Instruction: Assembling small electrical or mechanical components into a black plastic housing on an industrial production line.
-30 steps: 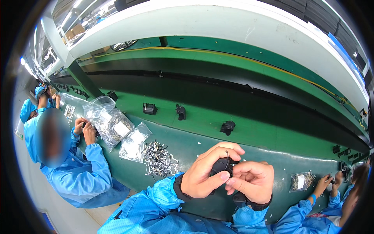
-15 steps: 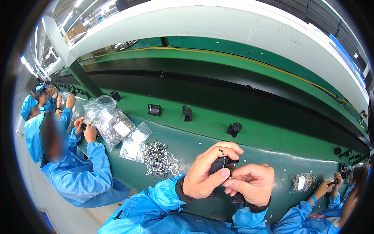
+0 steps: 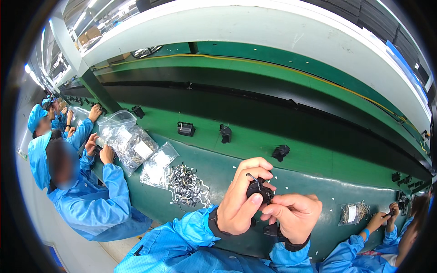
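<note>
A small black part (image 3: 258, 190) is held above the green desk (image 3: 291, 179) by 2 hands.
It is pinched by the left hand (image 3: 240, 200) fingers, a thin metal clip at its top; the right hand (image 3: 293, 216) fingers are pressed on its side. It is judged light, rigid, best gripped by its body. A loose clip pile (image 3: 186, 186) lies nearby.

Green tabletop (image 3: 218, 168), heap of metal clips (image 3: 186, 185), clear bags (image 3: 136, 148) of clips beside it, black parts (image 3: 185, 128) spaced along the green belt (image 3: 318, 150).
</note>
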Motion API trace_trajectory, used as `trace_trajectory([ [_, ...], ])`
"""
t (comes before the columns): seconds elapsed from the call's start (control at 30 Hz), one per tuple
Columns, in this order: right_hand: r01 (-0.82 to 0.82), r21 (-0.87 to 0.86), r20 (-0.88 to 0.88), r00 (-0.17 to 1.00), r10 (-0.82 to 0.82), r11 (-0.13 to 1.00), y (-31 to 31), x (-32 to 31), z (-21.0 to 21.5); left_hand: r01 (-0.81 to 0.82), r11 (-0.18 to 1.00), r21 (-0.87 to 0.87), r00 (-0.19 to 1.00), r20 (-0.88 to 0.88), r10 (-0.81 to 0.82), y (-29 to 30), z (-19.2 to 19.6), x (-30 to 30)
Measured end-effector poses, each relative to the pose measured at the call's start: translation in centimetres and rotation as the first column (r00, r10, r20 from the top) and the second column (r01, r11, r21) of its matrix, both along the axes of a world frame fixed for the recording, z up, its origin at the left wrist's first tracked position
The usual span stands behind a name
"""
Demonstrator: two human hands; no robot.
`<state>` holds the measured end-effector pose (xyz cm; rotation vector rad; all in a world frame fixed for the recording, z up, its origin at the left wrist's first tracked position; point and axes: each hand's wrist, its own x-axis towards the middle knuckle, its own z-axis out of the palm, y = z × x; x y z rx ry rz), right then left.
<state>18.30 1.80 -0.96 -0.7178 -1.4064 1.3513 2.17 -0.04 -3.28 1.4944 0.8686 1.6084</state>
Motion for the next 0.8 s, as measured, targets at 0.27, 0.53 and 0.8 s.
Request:
trace_trajectory([
  [0.27,0.176,0.158,0.103,0.976,-0.193,0.972,-0.2,-0.4,0.1,-0.135,0.982,0.132,0.958,-0.236,0.163,0.0,-0.1,-0.7],
  [0.53,-0.177,0.065,0.070,0.983,0.173,0.982,0.8,1.3,0.7,0.088,0.996,0.015,0.991,-0.106,-0.086,0.1,0.8,-1.6],
  [0.8,-0.085,0.174,0.188,0.981,0.051,0.981,0.2,0.9,0.7,0.009,0.991,0.132,0.951,-0.307,0.032,0.4,1.0,-2.2],
])
